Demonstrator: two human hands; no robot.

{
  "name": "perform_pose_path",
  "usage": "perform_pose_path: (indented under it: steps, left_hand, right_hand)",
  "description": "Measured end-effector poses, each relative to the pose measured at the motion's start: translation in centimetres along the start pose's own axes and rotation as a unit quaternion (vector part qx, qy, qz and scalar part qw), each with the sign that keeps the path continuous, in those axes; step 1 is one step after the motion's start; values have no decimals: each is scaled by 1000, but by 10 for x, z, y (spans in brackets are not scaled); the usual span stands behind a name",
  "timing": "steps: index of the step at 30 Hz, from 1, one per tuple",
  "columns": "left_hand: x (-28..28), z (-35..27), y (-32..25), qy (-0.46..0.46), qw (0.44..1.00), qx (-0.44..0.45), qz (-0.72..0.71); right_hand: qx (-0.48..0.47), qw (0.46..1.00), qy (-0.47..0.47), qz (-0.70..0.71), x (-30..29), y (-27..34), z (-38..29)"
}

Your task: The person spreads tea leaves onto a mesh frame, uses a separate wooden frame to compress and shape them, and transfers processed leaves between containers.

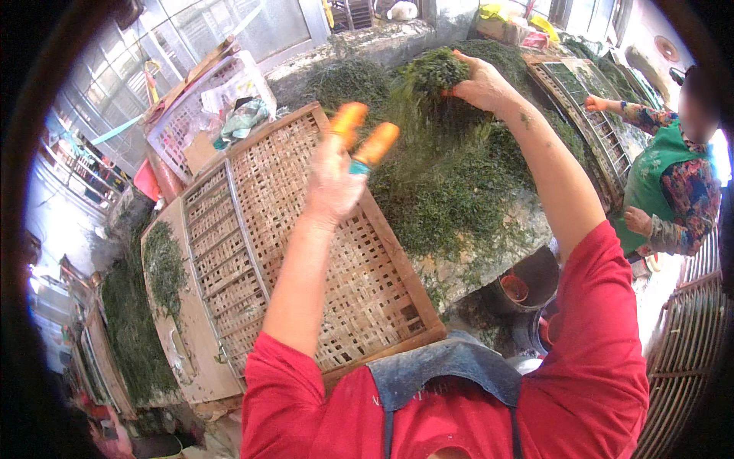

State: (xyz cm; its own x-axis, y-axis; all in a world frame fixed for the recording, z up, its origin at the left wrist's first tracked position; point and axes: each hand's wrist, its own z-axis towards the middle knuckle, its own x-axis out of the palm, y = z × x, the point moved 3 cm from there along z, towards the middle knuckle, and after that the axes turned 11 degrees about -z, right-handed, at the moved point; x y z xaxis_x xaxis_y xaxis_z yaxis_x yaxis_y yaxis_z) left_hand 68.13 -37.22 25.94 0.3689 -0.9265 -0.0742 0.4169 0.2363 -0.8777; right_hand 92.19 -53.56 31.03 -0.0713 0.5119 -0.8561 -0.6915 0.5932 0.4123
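Observation:
In my right hand [479,86], at the upper middle, is a clump of wet shredded green plant matter [437,70], with strands trailing down over the heap [459,189] below. Orange covers sit on the fingertips of both hands. My left hand [338,178] is blurred, above the woven bamboo tray [287,189], with fingers apart and nothing seen in it; a teal band is on one finger. The wooden-framed tray lies tilted in front of me. A metal frame with crossbars [221,241] lies on the tray's left part.
A board [200,373] bearing green matter lies left of the tray. A purple plastic crate [172,137] with cloth and bags stands behind. At right, a co-worker in a green apron [648,178] reaches over another frame [596,126]. Buckets [530,281] stand below the slab's edge.

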Motion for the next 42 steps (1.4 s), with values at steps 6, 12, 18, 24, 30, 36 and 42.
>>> perform_pose_path:
  steps: [6, 12, 18, 24, 30, 36, 42]
  left_hand:
    - [52, -43, 61, 431, 795, -325, 277]
    - [25, 21, 46, 8, 981, -180, -76]
    - [100, 41, 74, -55, 909, -342, -233]
    - [84, -69, 278, -68, 808, -514, -280]
    - [106, -33, 192, -33, 831, -484, -272]
    - [107, 36, 77, -43, 855, -406, -320]
    - [89, 68, 13, 74, 787, -229, -568]
  right_hand:
    - [-49, 995, 50, -65, -25, 49, -10]
    - [-149, 988, -4, -49, -47, 65, -25]
    - [-164, 978, -121, -51, 3, 25, -10]
    - [-67, 972, 212, -79, 93, -91, -48]
    - [-163, 968, 173, 81, 211, -97, -114]
    - [12, 964, 88, 250, 252, -134, -116]
    - [64, 939, 336, -28, 238, -162, -122]
